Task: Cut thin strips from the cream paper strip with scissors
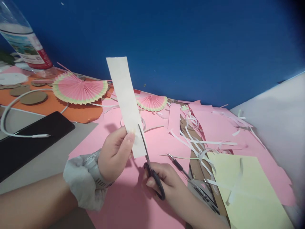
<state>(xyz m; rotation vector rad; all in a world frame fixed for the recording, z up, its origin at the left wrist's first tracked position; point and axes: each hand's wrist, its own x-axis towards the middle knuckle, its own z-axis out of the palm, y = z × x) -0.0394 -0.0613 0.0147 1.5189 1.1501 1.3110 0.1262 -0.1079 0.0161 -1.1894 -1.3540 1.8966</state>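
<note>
My left hand (pixel 116 152) pinches a long white paper strip (pixel 122 86) near its lower end, thumb in front. The strip stands nearly upright, tilted a little to the left. In my right hand (pixel 164 181) is a pair of scissors (pixel 158 183) with black handles, fingers through the loops. The blades point up along the right edge of the strip, close to my left thumb. Whether the paper lies between the blades I cannot tell. Below both hands lies a pink paper sheet (pixel 128 203).
Folded pink paper fans (pixel 79 87) lie at the back. A phone (pixel 35 140), a white cable (pixel 35 135) and a plastic bottle (pixel 26 41) are on the left. Rightward are a pen (pixel 176 163), loose white strips (pixel 214 143) and a pale yellow sheet (pixel 254 178). A blue wall (pixel 181 47) rises behind.
</note>
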